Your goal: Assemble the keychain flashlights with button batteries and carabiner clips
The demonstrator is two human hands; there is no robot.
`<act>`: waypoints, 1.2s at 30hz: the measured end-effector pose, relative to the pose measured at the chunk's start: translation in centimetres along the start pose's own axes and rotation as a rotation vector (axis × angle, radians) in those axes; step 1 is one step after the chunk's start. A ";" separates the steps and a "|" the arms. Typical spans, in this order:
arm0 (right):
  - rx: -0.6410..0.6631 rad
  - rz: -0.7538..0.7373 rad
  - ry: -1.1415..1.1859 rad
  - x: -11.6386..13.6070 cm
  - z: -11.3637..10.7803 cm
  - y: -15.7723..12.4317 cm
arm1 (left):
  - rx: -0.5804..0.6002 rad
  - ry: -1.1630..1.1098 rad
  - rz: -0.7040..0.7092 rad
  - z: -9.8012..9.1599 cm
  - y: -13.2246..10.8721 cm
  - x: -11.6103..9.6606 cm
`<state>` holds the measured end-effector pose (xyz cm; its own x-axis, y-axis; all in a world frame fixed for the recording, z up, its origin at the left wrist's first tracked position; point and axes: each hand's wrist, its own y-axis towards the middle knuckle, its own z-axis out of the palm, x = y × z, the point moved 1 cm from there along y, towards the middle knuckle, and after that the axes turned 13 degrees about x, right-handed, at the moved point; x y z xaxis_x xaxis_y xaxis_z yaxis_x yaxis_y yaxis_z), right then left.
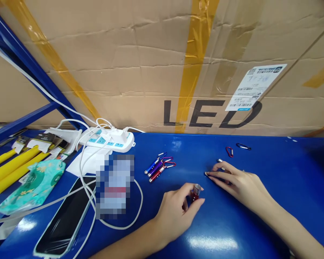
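Note:
My left hand (176, 212) is closed around a small red flashlight (196, 193), its clear, silver-rimmed end pointing up between thumb and fingers. To the right, my right hand (239, 181) rests low over the blue table, its fingertips on a tiny dark piece (206, 174) too small to name. A short silver-tipped item (219, 160) shows just beyond those fingers, partly hidden. Left of the hands lie a blue flashlight (153, 165), a purple flashlight (157, 168) and another red flashlight (158, 173), each with a carabiner clip. Behind my right hand are a loose red carabiner (229, 152) and a black carabiner (243, 146).
A large cardboard box (140, 72) walls off the back of the blue table (286, 180). At left are a white power strip (124, 144) with tangled cables, a dark-screened phone (66, 219), a blurred-out rectangle, a teal packet (35, 187) and yellow rods (18, 169).

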<state>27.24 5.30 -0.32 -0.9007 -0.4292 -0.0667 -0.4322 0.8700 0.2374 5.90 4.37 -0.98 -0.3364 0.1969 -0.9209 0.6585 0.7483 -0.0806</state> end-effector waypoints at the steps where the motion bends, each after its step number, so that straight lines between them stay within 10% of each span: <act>1: -0.007 -0.013 -0.003 0.1 0.0 0.0 | 0.002 -0.006 -0.002 -0.1 0.0 0.0; 23: 0.156 -0.107 0.299 1.4 0.2 0.1 | -0.015 0.016 0.022 -0.5 0.2 0.2; 36: 0.137 0.033 0.072 0.9 -0.2 0.0 | -0.053 0.115 0.117 0.2 -0.1 -0.3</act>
<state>26.42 4.85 -0.17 -0.9110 -0.4123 0.0095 -0.4092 0.9065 0.1039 6.04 4.13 -0.78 -0.3364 0.3532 -0.8730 0.6621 0.7479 0.0475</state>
